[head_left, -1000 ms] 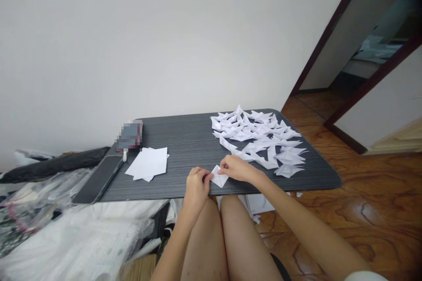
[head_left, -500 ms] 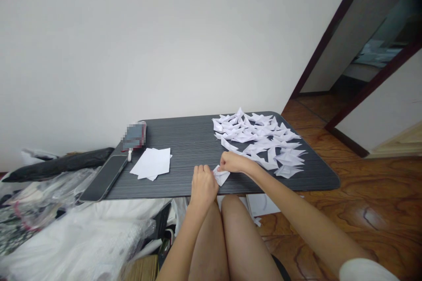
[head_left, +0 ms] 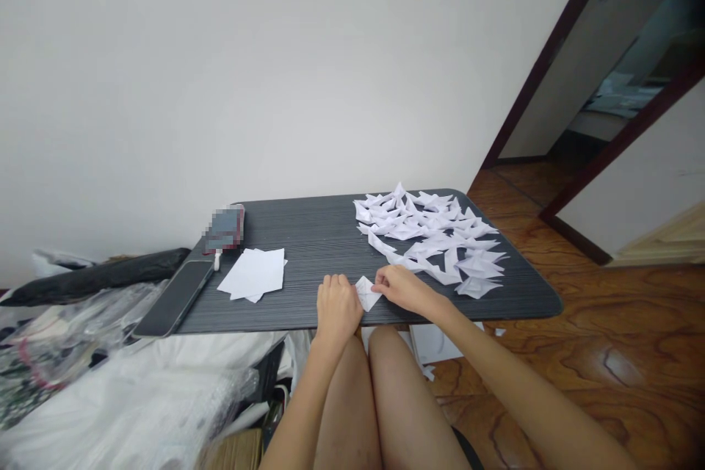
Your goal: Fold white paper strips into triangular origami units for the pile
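Between my two hands, near the front edge of the dark table, is a small folded piece of white paper, roughly diamond-shaped with crease lines. My left hand is closed at its left corner, fingers curled over. On the paper's right corner, my right hand pinches with thumb and forefinger. Just beyond my right hand lie several folded white paper boats, crowded over the right side of the table. A few loose white paper sheets overlap to the left of my left hand.
A dark smartphone lies at the table's left edge, partly overhanging the front. Behind it is a blurred-out object with a red edge. Plastic-wrapped bundles fill the lower left. A white box-like item is on the wooden floor below.
My right hand has shifted slightly right and toward me, its grip now at the paper's right corner. More of the paper shows. My left hand has stayed almost in place.
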A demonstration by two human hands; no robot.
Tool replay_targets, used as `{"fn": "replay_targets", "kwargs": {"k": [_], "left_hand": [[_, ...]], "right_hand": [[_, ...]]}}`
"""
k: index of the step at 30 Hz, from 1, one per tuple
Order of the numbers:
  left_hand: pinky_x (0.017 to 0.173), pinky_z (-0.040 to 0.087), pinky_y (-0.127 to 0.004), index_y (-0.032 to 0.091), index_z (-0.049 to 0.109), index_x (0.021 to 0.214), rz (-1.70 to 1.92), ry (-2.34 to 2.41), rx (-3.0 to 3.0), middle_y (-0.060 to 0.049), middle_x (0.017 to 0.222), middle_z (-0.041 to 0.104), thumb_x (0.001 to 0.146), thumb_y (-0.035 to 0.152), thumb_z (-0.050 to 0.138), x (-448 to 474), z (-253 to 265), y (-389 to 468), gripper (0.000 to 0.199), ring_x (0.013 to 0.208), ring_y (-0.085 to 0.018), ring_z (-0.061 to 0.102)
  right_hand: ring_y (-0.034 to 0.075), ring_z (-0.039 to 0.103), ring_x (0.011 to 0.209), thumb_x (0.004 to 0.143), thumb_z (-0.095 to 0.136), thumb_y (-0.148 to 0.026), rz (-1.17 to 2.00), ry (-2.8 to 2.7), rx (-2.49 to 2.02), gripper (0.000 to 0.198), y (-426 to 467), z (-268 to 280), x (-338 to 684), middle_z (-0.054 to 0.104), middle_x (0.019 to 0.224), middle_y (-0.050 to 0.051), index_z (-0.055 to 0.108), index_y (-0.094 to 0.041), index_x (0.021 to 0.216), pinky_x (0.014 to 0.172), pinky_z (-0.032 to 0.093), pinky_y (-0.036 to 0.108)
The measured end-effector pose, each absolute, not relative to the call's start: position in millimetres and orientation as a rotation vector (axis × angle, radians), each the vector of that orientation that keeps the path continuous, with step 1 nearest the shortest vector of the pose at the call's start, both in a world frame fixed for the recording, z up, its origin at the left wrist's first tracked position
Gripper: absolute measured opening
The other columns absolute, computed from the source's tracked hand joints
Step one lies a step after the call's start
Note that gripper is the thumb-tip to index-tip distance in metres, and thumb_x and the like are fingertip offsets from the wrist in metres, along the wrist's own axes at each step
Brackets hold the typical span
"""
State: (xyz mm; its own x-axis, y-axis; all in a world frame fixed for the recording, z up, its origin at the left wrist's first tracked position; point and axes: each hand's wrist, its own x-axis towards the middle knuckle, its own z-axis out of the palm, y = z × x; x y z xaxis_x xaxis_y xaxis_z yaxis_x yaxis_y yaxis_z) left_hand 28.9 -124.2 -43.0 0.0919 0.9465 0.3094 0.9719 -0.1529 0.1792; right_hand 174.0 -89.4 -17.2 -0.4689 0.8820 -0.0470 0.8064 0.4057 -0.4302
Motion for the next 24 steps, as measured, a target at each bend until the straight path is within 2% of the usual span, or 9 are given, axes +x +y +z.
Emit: {"fn": "replay_targets", "kwargs": {"k": [4, 8, 11, 15, 18, 21, 24], "left_hand": [[0.066, 0.036, -0.037, 0.012, 0.048, 0.071, -0.588, -2.0, -2.267, -0.013, 0.071, 0.052, 0.078, 0.016, 0.037, 29, -45, -123, 0.014, 0.076, -0.025, 0.047], [0.068, 0.035, -0.037, 0.011, 0.048, 0.071, -0.57, -1.981, -2.286, -0.011, 0.069, 0.05, 0.077, 0.016, 0.038, 29, -47, -122, 0.013, 0.074, -0.024, 0.047], [0.067, 0.035, -0.036, 0.011, 0.048, 0.075, -0.548, -2.04, -2.229, -0.012, 0.076, 0.05, 0.076, 0.016, 0.039, 33, -45, -124, 0.01, 0.077, -0.024, 0.045], [0.065, 0.034, -0.035, 0.014, 0.047, 0.085, -0.651, -2.108, -2.182, -0.01, 0.084, 0.048, 0.076, 0.013, 0.039, 34, -43, -129, 0.012, 0.08, -0.023, 0.044], [0.066, 0.035, -0.032, 0.018, 0.05, 0.08, -0.78, -2.001, -2.341, -0.006, 0.082, 0.048, 0.077, 0.009, 0.036, 27, -46, -129, 0.017, 0.078, -0.019, 0.044], [0.068, 0.038, -0.03, 0.017, 0.053, 0.072, -0.979, -1.895, -2.436, -0.005, 0.077, 0.049, 0.076, 0.004, 0.036, 19, -50, -127, 0.022, 0.075, -0.017, 0.045], [0.069, 0.04, -0.029, 0.016, 0.057, 0.071, -1.12, -1.824, -2.485, -0.004, 0.073, 0.05, 0.077, 0.004, 0.035, 13, -52, -124, 0.025, 0.073, -0.015, 0.046]], "right_hand": [[0.021, 0.058, 0.081, 0.08, 0.047, -0.023, 0.424, -2.545, -1.566, 0.018, -94, -18, 173, 0.063, 0.082, 0.013, 0.059, -0.011, 0.075, 0.066, 0.038, 0.026], [0.025, 0.058, 0.083, 0.081, 0.044, -0.023, 0.324, -2.654, -1.648, 0.02, -92, -13, 165, 0.062, 0.085, 0.017, 0.059, -0.01, 0.078, 0.064, 0.038, 0.028], [0.026, 0.058, 0.084, 0.08, 0.045, -0.023, 0.33, -2.686, -1.668, 0.019, -91, -11, 164, 0.062, 0.086, 0.018, 0.058, -0.01, 0.078, 0.063, 0.038, 0.028], [0.022, 0.057, 0.082, 0.079, 0.048, -0.022, 0.382, -2.549, -1.625, 0.02, -95, -18, 170, 0.061, 0.087, 0.012, 0.049, -0.012, 0.096, 0.063, 0.036, 0.026], [0.016, 0.055, 0.079, 0.08, 0.043, -0.012, 0.403, -2.52, -1.475, 0.018, -101, -27, 179, 0.057, 0.084, 0.005, 0.046, -0.017, 0.097, 0.065, 0.036, 0.024], [0.014, 0.052, 0.075, 0.078, 0.037, -0.003, 0.357, -2.506, -1.397, 0.027, -109, -33, 187, 0.052, 0.083, 0.004, 0.05, -0.018, 0.096, 0.067, 0.036, 0.023], [0.014, 0.051, 0.077, 0.075, 0.035, 0.001, 0.34, -2.451, -1.237, 0.039, -117, -35, 190, 0.05, 0.088, 0.006, 0.051, -0.019, 0.105, 0.07, 0.039, 0.025]]}}
